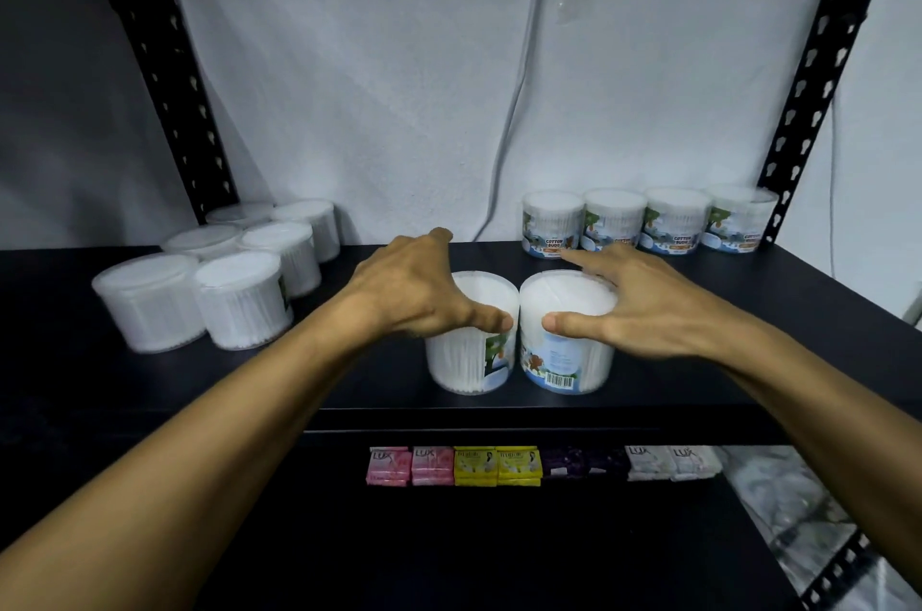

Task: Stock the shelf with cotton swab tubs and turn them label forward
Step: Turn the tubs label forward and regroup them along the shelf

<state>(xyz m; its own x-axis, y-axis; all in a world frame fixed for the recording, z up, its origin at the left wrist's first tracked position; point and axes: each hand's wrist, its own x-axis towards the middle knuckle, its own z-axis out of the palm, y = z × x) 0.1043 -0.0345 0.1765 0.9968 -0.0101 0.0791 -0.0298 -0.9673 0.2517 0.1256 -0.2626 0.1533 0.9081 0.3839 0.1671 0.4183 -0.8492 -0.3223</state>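
Fingers curl over two lids: the left hand (419, 291) grips the left tub (471, 336), the right hand (633, 306) the right tub (566, 336), touching pairs near the shelf (748, 341) front edge, likely for twisting labels forward like the back-right row (648, 221); spares (214, 291) wait back-left.

Two cotton swab tubs stand side by side, touching, near the front edge of a dark shelf (748, 321). The left hand (414, 291) grips the left tub (466, 361) from above, thumb on its front; the right hand (633, 306) grips the right tub (566, 361), whose barcode faces forward. Four tubs (648, 221) line the back right with labels forward. Six or so tubs (224, 281) cluster at left, labels mostly turned away. Soap packs (499, 465) sit on the shelf below.
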